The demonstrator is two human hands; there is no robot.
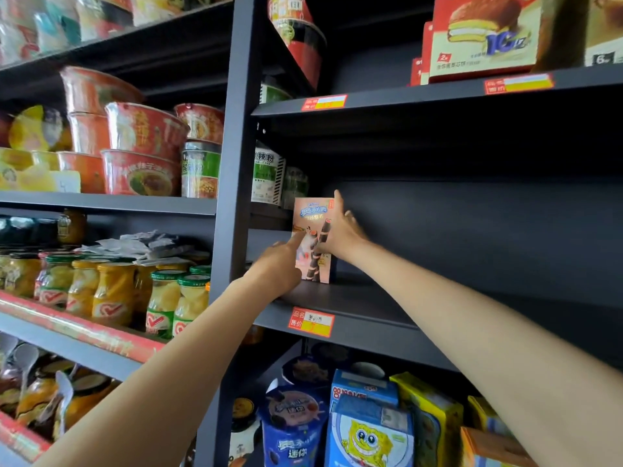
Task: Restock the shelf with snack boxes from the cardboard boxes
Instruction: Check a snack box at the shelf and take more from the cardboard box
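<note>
A dark grey metal shelving unit [236, 163] fills the view, and its middle-right shelf board [354, 298] carries just one item. That's a single pink snack box [312, 241] printed with chocolate wafer rolls, standing upright at the far left end of the board, close to the upright post. Two bare arms reach up to it. The right hand [340, 235] is against the box's right edge, thumb stretched up along the top corner, fingers reaching behind where they can't be fully seen. The left hand [279, 267] has one index finger extended, its tip touching the lower front face, other fingers curled and holding nothing. One red and yellow price tag [310, 321] sits on the board's front lip below the box. Off to the left, jars of canned fruit [114, 291] stand crowded, too many to count, with red instant noodle bowls [141, 150] stacked above them. Up top right, pie boxes [482, 38]. Below, one SpongeBob carton [369, 436].
</note>
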